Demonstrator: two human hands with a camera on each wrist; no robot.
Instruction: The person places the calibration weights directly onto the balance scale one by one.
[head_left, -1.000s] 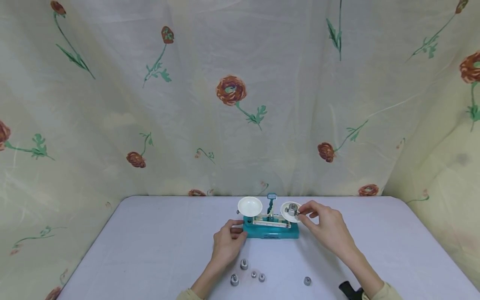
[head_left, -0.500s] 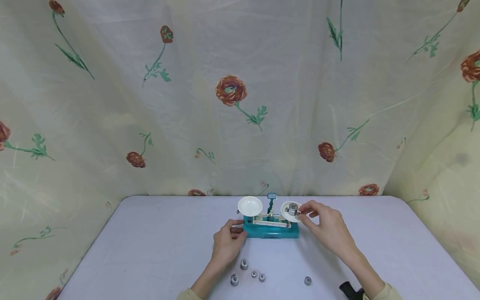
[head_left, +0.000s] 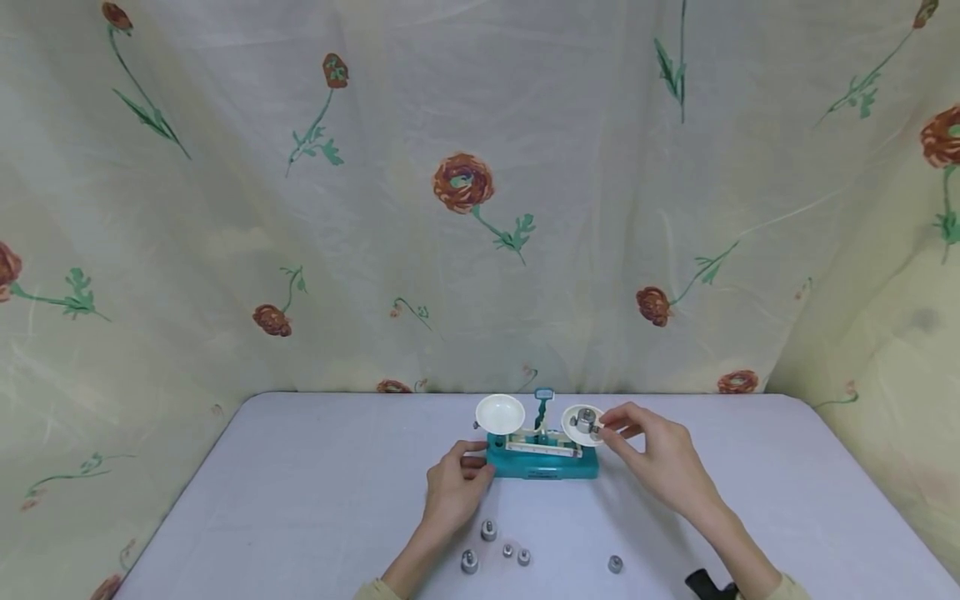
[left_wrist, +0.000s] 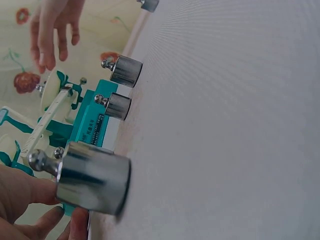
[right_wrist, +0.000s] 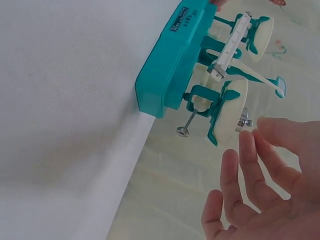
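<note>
Teal plastic and white pans: that's a little beam balance [head_left: 542, 467] just below centre of the head view, and everything's happening around it. The left hand [head_left: 453, 487] has thumb and fingers wrapped on the balance's left end. The right hand [head_left: 663, 454] is at the right pan [head_left: 577, 437], fingertips right by a small weight [head_left: 596, 428] near the rim. A bigger steel weight [head_left: 587, 420] and another small one sit there too. Compared with a second ago, the only change I spot is the right hand edging slightly rightward; the load looks the same, and the right side still dips below the left pan [head_left: 500, 414]. Five loose weights [head_left: 489, 530] stand on the table [head_left: 337, 492], lower centre of the frame.

Left wrist view: a chrome weight [left_wrist: 95, 177] looms large at lower left, more behind it. Left fingers hug the base underneath; the right hand hangs at upper left, over the pan.

Right wrist view: the balance fills the top middle, adjusting nut [right_wrist: 183, 131] poking out. Right thumb and index tips are nearly together beside a weight's knob. Can't tell if they're actually pinching it.
</note>
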